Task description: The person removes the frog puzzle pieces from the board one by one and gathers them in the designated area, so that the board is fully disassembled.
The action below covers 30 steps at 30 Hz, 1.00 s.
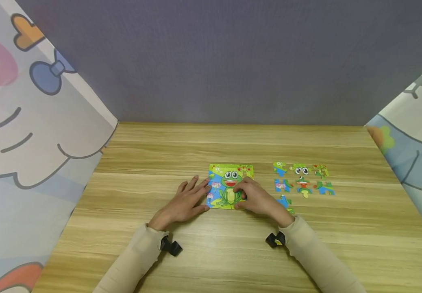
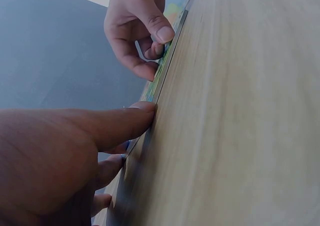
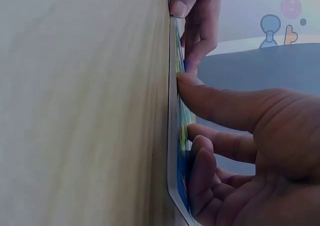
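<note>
A square frog jigsaw puzzle (image 1: 229,183) lies flat on the table, showing a green frog with big eyes. My left hand (image 1: 185,202) rests at its left side, fingers stretched out, their tips along the edge. Over the lower right of the picture, my right hand (image 1: 256,197) curls its thumb and forefinger onto a puzzle piece, whose outline is mostly hidden by the hand. In the right wrist view the right thumb (image 3: 215,98) touches the picture near the board's edge. The left wrist view shows the left thumb (image 2: 125,123) against the board's edge.
Right of the puzzle, several loose puzzle pieces (image 1: 301,170) lie in spaced rows. One loose piece (image 1: 285,201) is close to my right wrist. The wooden table (image 1: 159,150) meets a dark grey panel (image 1: 233,73) at the back.
</note>
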{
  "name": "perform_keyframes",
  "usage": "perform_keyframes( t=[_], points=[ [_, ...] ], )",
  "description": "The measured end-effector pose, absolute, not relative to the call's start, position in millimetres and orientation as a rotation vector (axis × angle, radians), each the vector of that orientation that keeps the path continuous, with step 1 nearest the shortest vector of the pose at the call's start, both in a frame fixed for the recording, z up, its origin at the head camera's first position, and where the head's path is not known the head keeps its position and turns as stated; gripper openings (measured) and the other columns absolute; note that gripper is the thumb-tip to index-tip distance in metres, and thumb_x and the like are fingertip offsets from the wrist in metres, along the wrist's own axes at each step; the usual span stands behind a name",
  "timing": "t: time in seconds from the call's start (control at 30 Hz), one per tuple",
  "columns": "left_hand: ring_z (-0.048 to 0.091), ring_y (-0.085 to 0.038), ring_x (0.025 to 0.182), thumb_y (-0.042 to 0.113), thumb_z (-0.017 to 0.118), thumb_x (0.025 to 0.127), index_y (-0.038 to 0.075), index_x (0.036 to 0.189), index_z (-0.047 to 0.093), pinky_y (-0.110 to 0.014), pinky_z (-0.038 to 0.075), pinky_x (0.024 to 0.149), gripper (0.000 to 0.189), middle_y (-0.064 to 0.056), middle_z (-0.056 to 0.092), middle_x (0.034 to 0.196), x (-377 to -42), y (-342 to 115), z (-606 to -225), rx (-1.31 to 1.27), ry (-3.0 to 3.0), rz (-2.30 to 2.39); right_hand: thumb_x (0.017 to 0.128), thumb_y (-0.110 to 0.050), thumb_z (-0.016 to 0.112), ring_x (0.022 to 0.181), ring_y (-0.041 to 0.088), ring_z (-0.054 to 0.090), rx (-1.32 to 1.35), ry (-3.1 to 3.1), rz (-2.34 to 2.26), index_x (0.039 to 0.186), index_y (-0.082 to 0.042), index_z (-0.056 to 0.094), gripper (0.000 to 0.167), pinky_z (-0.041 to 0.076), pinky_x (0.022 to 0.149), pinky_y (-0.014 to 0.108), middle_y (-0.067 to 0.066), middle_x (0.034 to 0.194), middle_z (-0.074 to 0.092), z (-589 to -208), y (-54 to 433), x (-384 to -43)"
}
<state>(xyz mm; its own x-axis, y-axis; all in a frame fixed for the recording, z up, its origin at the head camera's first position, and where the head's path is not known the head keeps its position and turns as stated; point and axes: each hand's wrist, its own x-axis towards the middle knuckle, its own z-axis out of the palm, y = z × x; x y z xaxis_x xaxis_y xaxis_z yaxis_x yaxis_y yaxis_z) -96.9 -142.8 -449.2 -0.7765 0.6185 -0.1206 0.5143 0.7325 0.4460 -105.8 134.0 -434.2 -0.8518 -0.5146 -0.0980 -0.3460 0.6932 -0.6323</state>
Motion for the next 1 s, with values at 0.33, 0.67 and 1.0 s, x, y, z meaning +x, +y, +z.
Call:
perform_keyframes(
  t=[0.33, 0.67, 1.0],
  points=[
    [0.008, -0.041, 0.157, 0.04, 0.056, 0.101, 0.012, 0.156, 0.036, -0.067, 0.014, 0.12, 0.064, -0.008, 0.022, 0.168, -97.0, -143.5, -448.9, 0.887, 2.667, 0.58, 0.079, -0.015, 0.085, 0.078, 0.011, 0.046, -0.648, 2.639, -0.905, 0.112, -0.005, 0.064, 0.041, 0.041, 0.072, 0.025, 0.004, 0.097, 0.054, -435.5, 130.6, -104.4],
    [0.008, -0.041, 0.157, 0.04, 0.056, 0.102, 0.012, 0.156, 0.036, -0.067, 0.013, 0.121, 0.064, -0.007, 0.021, 0.169, -96.9, -143.8, -451.0, 0.886, 2.665, 0.585, 0.08, -0.012, 0.084, 0.137, 0.046, 0.046, -0.592, 2.646, -0.909, 0.111, -0.008, 0.06, 0.04, 0.041, 0.11, 0.057, 0.011, 0.114, 0.061, -433.6, 127.4, -100.6],
    [0.008, -0.041, 0.158, 0.04, 0.055, 0.102, 0.012, 0.156, 0.036, -0.067, 0.013, 0.121, 0.064, -0.006, 0.021, 0.169, -97.5, -144.1, -452.2, 0.901, 2.672, 0.582, 0.079, -0.012, 0.085, 0.081, 0.013, 0.049, -0.7, 2.696, -0.856, 0.106, -0.01, 0.059, 0.038, 0.043, 0.073, 0.03, -0.001, 0.088, 0.056, -430.8, 124.6, -99.8]
  ],
)
